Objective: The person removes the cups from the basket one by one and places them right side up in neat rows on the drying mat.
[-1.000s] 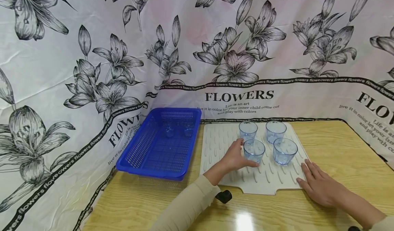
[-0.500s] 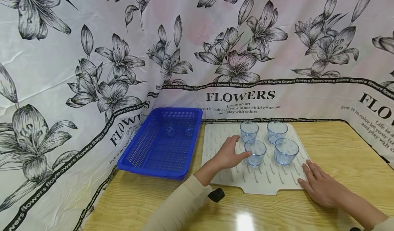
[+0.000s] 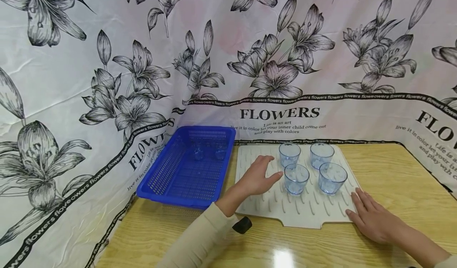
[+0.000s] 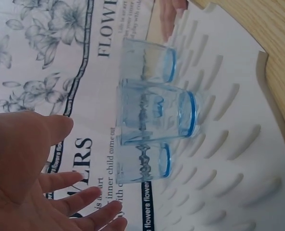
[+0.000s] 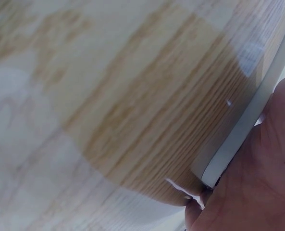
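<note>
Several clear blue-tinted drinking glasses stand upright in two rows on a white ribbed draining board (image 3: 262,206). My left hand (image 3: 258,177) is just left of the front-left glass (image 3: 296,184), fingers and thumb spread and holding nothing. In the left wrist view a gap shows between that hand (image 4: 31,163) and the nearest glass (image 4: 154,113). The front-right glass (image 3: 332,180), back-left glass (image 3: 289,154) and back-right glass (image 3: 321,157) stand close by. My right hand (image 3: 373,218) lies with extended fingers against the board's right edge; its palm (image 5: 257,192) is beside that edge in the right wrist view.
A blue perforated plastic basket (image 3: 178,199) stands left of the board, with glassware (image 3: 198,153) at its far end. Beneath everything is a wood-grain table (image 3: 257,248). A flower-printed cloth (image 3: 200,113) hangs along the back and left side.
My left hand has let go of the front-left glass and moved left, away from it, its fingers spreading. The glass stays standing on the board. My right hand stays at the board's edge.
</note>
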Demonstrator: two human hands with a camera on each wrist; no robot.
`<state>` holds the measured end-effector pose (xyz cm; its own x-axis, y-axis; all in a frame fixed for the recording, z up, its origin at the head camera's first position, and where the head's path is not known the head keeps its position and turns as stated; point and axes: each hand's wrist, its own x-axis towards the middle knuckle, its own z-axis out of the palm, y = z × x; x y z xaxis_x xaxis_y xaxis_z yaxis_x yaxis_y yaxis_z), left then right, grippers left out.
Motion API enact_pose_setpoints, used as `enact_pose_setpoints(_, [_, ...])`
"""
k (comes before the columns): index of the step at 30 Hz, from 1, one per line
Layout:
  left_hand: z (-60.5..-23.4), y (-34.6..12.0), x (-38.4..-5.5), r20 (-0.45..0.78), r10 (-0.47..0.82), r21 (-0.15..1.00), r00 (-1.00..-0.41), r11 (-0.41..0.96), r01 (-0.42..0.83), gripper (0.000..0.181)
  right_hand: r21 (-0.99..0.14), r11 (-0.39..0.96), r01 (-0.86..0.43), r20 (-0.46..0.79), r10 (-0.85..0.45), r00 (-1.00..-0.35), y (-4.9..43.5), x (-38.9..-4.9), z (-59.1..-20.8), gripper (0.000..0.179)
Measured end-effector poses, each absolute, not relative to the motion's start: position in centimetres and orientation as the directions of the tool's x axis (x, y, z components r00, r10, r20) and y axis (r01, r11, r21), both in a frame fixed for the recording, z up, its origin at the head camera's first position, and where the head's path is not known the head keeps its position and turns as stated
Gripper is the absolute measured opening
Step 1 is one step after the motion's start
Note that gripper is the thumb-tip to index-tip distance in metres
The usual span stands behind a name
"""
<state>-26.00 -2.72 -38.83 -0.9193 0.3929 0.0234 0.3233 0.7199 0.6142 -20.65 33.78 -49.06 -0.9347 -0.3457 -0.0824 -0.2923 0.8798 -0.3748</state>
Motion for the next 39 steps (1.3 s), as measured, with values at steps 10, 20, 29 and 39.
enact_pose_setpoints(10, [-37.8, -4.1, -25.5, 0.093, 0.45, 0.549, -0.888, 0.721, 0.423, 0.048, -0.363, 0.883, -0.299, -0.076, -0.348, -0.935, 33.8, -20.7, -48.9, 0.074])
enact_pose_setpoints(20, [-36.3, -6.7, -25.6, 0.247, 0.411, 0.571, -0.878, 0.67, 0.474, 0.037, -0.346, 0.886, -0.31, -0.076, -0.355, -0.932, 33.6, -20.8, -49.0, 0.073])
enact_pose_setpoints(29, [-35.0, -9.2, -25.7, 0.289, 0.369, 0.573, -0.883, 0.673, 0.468, 0.038, -0.341, 0.89, -0.304, -0.079, -0.349, -0.934, 33.7, -20.7, -49.0, 0.074])
enact_pose_setpoints(39, [-34.0, -12.2, -26.5, 0.326, 0.301, 0.542, -0.896, 0.718, 0.438, 0.041, -0.36, 0.882, -0.304, -0.076, -0.353, -0.933, 33.7, -20.8, -49.0, 0.073])
